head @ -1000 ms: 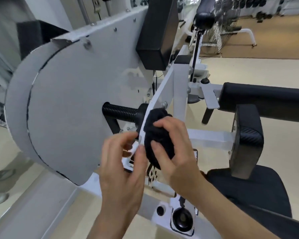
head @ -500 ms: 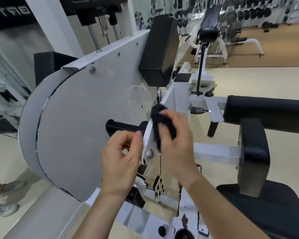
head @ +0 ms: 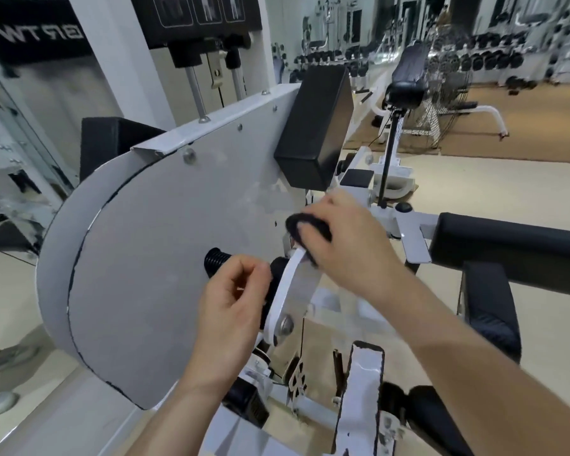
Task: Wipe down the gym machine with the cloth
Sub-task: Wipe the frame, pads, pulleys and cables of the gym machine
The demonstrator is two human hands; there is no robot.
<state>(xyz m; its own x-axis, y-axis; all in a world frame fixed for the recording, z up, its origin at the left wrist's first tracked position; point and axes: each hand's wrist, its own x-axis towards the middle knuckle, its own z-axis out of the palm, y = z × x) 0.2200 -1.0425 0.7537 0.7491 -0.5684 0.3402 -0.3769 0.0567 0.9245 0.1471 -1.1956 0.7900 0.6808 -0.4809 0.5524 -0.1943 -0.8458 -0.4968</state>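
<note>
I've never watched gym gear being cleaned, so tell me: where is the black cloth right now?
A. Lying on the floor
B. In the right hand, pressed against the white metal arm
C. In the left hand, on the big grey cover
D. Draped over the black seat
B: the right hand is closed over the black cloth at the top of the white metal arm; the left hand holds no cloth.
</note>
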